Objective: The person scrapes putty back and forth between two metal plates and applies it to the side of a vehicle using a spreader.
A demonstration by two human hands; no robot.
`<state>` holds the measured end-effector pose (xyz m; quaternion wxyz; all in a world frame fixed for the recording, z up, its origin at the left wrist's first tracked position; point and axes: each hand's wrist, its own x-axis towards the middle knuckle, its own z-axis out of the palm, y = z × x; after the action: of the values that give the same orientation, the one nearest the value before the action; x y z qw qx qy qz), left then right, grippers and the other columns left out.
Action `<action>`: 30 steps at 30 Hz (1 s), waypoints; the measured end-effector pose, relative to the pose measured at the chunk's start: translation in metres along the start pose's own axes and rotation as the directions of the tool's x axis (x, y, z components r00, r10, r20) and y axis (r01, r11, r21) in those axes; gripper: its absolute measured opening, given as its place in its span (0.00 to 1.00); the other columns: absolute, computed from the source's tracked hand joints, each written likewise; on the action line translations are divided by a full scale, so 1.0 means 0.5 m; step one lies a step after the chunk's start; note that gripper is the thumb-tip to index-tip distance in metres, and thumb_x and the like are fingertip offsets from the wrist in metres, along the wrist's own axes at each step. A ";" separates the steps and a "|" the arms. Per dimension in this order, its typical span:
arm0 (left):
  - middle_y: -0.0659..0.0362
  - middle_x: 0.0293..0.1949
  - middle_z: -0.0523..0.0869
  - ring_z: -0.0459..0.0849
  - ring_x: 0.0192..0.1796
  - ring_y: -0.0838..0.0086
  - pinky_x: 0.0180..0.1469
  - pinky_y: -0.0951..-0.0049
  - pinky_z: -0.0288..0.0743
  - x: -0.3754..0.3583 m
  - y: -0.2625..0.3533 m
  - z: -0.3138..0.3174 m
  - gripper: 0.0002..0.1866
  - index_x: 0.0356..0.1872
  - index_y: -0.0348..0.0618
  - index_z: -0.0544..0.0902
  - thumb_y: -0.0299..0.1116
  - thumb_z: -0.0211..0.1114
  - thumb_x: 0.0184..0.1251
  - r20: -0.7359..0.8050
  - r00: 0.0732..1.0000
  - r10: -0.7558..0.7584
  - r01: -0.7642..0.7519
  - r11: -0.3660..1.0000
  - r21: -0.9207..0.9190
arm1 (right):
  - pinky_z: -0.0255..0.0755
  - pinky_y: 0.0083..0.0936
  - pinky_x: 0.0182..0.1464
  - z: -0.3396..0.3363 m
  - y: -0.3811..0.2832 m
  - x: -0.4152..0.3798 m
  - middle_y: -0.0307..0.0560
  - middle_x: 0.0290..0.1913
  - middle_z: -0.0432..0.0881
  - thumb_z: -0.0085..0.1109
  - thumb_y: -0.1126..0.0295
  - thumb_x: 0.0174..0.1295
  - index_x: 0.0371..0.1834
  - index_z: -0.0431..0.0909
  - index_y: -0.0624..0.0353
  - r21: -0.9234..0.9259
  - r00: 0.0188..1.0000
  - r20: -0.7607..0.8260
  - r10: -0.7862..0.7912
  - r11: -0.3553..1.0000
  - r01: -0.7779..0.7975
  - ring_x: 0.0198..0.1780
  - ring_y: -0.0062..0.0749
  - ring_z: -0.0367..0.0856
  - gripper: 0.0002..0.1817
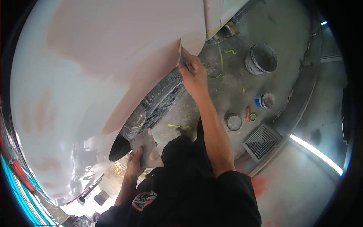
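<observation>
My right hand (194,75) is closed round a flat spreader (184,56), its edge against the car body panel (147,38) above the wheel arch. Pinkish filler patches cover parts of the pale panel. Lower down, my left hand (135,162) grips a grey flat plate (143,145), thumb on top, with pinkish filler at the plate's corner. The plate is near the lower end of the wheel arch. Behind it, a round tin (136,116) stands against the dusty tire (162,92).
On the concrete floor are a large bucket (261,59), a blue-labelled tin (265,100), a grey tin (234,122), a red tube (248,114) and scraps of yellow tape (230,52). A square vent grille (262,142) leans at the lower right, near a bright light strip (317,155).
</observation>
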<state>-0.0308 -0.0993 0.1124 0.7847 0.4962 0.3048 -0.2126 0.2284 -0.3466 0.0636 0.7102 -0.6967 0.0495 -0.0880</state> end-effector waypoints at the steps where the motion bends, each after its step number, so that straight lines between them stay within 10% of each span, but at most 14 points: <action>1: 0.42 0.61 0.80 0.82 0.61 0.60 0.62 0.59 0.78 -0.009 -0.001 -0.018 0.29 0.70 0.34 0.68 0.45 0.57 0.78 0.019 1.000 0.003 -0.003 1.000 -0.007 | 0.34 0.66 0.74 0.015 -0.023 -0.022 0.40 0.55 0.80 0.59 0.71 0.65 0.67 0.77 0.46 0.056 1.000 0.008 0.023 0.998 -0.023 0.55 0.38 0.81 0.24; 18: 0.45 0.60 0.82 0.83 0.60 0.62 0.61 0.61 0.78 -0.134 -0.012 -0.242 0.28 0.69 0.36 0.70 0.45 0.59 0.76 0.055 0.992 0.114 -0.110 0.991 -0.075 | 0.28 0.88 0.65 0.252 -0.198 -0.366 0.41 0.59 0.73 0.64 0.75 0.54 0.71 0.70 0.49 -0.368 0.963 0.100 -0.251 0.890 0.270 0.63 0.45 0.73 0.36; 30: 0.55 0.53 0.85 0.86 0.51 0.70 0.53 0.67 0.82 -0.212 0.077 -0.182 0.18 0.58 0.37 0.79 0.40 0.57 0.79 -0.055 0.875 0.480 -0.483 0.863 -0.151 | 0.38 0.72 0.74 0.214 -0.207 -0.485 0.44 0.59 0.79 0.54 0.80 0.63 0.65 0.77 0.51 -0.348 0.926 0.238 -0.294 0.864 0.364 0.61 0.47 0.78 0.26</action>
<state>-0.1076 0.0027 0.1812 0.8478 0.4933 0.1936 0.0189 0.0058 -0.1962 0.1567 0.5349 -0.8258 -0.1175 -0.1346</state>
